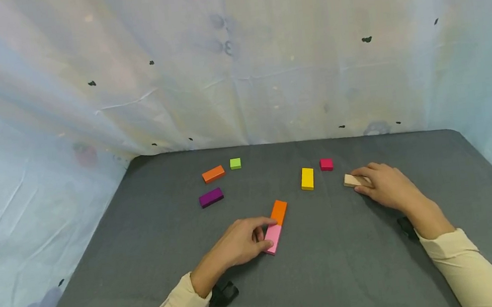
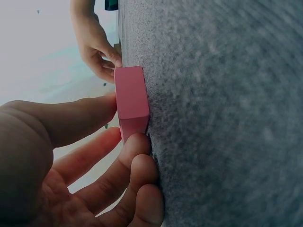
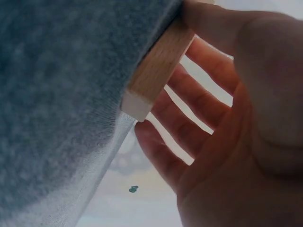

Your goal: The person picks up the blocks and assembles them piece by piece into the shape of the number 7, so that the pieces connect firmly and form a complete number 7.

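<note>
In the head view my left hand [image 1: 243, 241] pinches a pink block [image 1: 273, 238] between thumb and fingers. The pink block lies flat on the table, its far end against an orange block [image 1: 279, 211], the two in one slanted line. Seen from the left wrist, the thumb is on one side of the pink block [image 2: 132, 92] and the fingertips are at its end. Over on the right, my right hand [image 1: 386, 185] grips a plain wooden block [image 1: 354, 180] by its sides. The right wrist view shows this wooden block [image 3: 158, 64] on the cloth, thumb and fingers on opposite sides.
Left of centre lie a second orange block [image 1: 214, 174], a purple block [image 1: 211, 197] and a small green block [image 1: 235, 164]. A yellow block [image 1: 307, 179] and a small red block [image 1: 327, 164] lie near the right hand. Patterned curtains border the grey table [image 1: 333, 275].
</note>
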{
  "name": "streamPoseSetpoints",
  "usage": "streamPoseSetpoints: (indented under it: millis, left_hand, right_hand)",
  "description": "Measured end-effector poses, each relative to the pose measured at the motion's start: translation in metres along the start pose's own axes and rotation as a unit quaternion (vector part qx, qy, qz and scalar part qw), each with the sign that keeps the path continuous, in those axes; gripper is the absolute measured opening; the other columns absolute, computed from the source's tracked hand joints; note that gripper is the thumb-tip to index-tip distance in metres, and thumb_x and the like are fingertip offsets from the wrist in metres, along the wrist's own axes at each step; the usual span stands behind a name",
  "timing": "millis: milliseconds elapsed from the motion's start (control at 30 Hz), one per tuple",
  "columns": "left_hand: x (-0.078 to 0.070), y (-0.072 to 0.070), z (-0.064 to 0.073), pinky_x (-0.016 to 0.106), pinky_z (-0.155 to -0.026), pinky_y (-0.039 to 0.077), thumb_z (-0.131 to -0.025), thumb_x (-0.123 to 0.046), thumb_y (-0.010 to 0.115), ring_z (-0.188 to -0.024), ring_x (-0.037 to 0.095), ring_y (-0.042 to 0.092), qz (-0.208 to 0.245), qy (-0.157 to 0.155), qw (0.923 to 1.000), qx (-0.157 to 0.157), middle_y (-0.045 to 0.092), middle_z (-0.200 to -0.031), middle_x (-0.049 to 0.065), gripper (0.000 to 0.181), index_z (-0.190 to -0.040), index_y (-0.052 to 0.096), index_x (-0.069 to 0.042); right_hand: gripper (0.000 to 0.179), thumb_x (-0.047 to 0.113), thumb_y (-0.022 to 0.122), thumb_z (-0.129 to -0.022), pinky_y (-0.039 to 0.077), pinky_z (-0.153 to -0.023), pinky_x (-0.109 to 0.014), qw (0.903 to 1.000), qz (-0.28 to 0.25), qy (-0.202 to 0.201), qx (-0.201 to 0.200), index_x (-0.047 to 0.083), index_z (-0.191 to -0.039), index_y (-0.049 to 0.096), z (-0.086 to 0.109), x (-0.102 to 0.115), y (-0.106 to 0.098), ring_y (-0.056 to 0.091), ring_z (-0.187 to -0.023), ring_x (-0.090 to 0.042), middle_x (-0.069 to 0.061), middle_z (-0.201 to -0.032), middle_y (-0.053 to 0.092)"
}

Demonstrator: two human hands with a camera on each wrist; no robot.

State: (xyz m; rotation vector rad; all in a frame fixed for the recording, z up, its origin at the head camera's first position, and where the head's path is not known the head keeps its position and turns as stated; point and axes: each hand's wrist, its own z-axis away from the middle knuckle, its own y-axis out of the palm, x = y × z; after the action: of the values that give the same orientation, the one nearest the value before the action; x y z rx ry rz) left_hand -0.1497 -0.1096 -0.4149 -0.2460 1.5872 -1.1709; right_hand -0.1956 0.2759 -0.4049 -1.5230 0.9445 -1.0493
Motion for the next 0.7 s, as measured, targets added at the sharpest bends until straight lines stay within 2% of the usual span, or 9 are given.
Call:
streamPoseSetpoints:
  millis: [167, 267, 367, 433, 700]
  left_hand:
    - [0.000, 0.000, -0.001, 0.021, -0.057, 0.038, -0.089, -0.022, 0.075, -0.062, 0.004, 0.048, 0.004, 0.001, 1.0000, 0.001, 0.056, -0.075, -0.009, 0.040, -0.128, 0.066, -0.021]
    - [0.000, 0.001, 0.000, 0.021, -0.057, 0.039, -0.089, -0.022, 0.075, -0.062, 0.004, 0.049, 0.007, 0.005, 1.0000, 0.002, 0.056, -0.075, -0.009, 0.040, -0.128, 0.066, -0.021]
    - [0.001, 0.001, 0.000, 0.021, -0.057, 0.040, -0.090, -0.022, 0.074, -0.062, 0.004, 0.049, 0.011, 0.007, 0.9999, 0.002, 0.056, -0.075, -0.009, 0.039, -0.128, 0.067, -0.020]
    - [0.001, 0.000, 0.001, 0.021, -0.056, 0.040, -0.090, -0.021, 0.074, -0.062, 0.005, 0.049, 0.015, 0.006, 0.9999, 0.004, 0.056, -0.076, -0.009, 0.039, -0.128, 0.067, -0.020]
    - [0.002, 0.000, 0.000, 0.021, -0.056, 0.039, -0.089, -0.021, 0.075, -0.063, 0.005, 0.049, 0.021, 0.003, 0.9997, 0.010, 0.056, -0.076, -0.008, 0.040, -0.128, 0.066, -0.020]
  right_hand:
    - [0.038, 0.024, 0.070, -0.093, 0.047, -0.083, -0.058, 0.9996, -0.007, -0.016, -0.022, 0.008, -0.127, 0.066, 0.002, -0.002, -0.001, 0.064, -0.103, -0.040, -0.019, -0.117, 0.067]
    - [0.038, 0.015, 0.071, -0.091, 0.046, -0.082, -0.059, 0.9969, -0.037, -0.024, -0.064, 0.008, -0.128, 0.065, 0.003, -0.003, 0.000, 0.063, -0.102, -0.041, -0.021, -0.115, 0.066]
    - [0.038, 0.007, 0.070, -0.091, 0.045, -0.083, -0.059, 0.9893, -0.078, -0.039, -0.117, 0.008, -0.129, 0.064, 0.002, -0.002, 0.000, 0.060, -0.104, -0.042, -0.022, -0.117, 0.064]
    - [0.039, 0.004, 0.069, -0.091, 0.045, -0.085, -0.058, 0.9845, -0.096, -0.050, -0.138, 0.009, -0.130, 0.063, 0.001, -0.001, 0.001, 0.058, -0.107, -0.041, -0.022, -0.120, 0.062]
    - [0.043, 0.006, 0.067, -0.093, 0.046, -0.089, -0.057, 0.9789, -0.129, -0.062, -0.146, 0.012, -0.135, 0.061, -0.005, 0.008, 0.002, 0.057, -0.112, -0.037, -0.017, -0.128, 0.060]
